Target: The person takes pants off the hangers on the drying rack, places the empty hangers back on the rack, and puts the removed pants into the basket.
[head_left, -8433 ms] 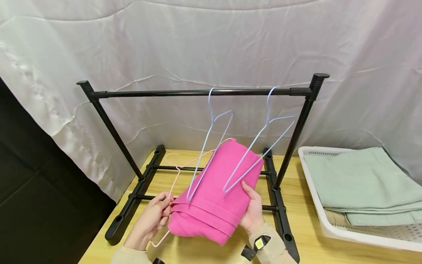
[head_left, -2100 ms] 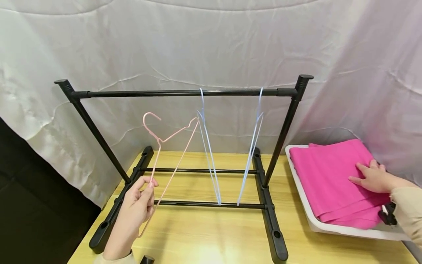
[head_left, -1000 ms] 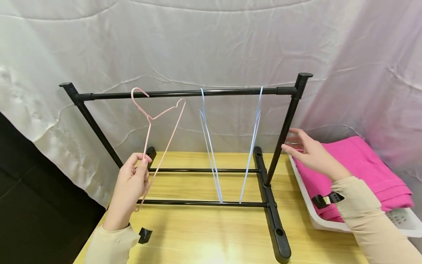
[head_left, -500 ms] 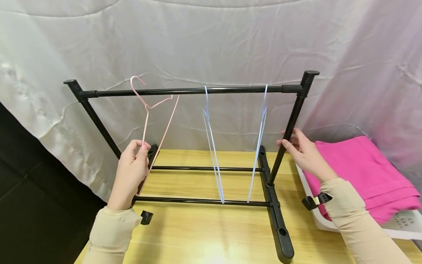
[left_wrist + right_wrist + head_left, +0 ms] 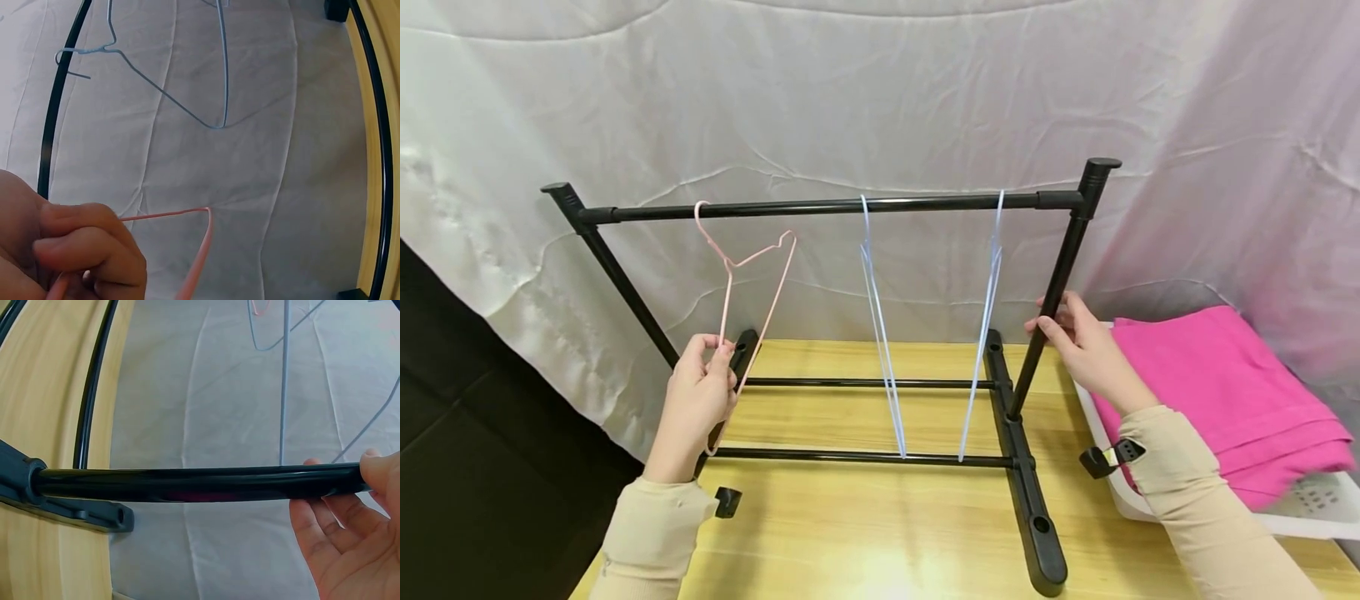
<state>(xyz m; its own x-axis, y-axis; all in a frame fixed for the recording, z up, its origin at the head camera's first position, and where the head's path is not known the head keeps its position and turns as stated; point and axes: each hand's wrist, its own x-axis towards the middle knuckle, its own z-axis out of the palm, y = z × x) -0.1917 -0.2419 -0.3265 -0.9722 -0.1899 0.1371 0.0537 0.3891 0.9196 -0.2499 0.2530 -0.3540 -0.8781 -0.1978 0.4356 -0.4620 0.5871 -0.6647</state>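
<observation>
My left hand [image 5: 700, 387] pinches one side of a thin pink clothes hanger [image 5: 727, 292], whose hook lies over the top bar [image 5: 775, 208] of a black rack toward its left end. In the left wrist view, curled fingers of my left hand [image 5: 94, 250] hold the pink wire. Fingers and thumb of my right hand [image 5: 1090, 350] wrap around the rack's right post [image 5: 1062, 267]; the right wrist view shows them gripping that post [image 5: 187, 484] at its upper part. Two light blue hangers [image 5: 867, 225] hang bare on the bar between the hands.
A folded bright pink cloth [image 5: 1217, 392] lies in a white plastic basket [image 5: 1300, 527] to the right of the rack. The rack's feet [image 5: 1037, 533] stand on a wooden table [image 5: 850, 517]. A pale curtain [image 5: 850, 100] hangs behind, with black fabric at left.
The pink cloth came off the pink hanger into the basket. My left hand raised the hanger and lowered its hook onto the bar. My right hand went from the cloth to the post.
</observation>
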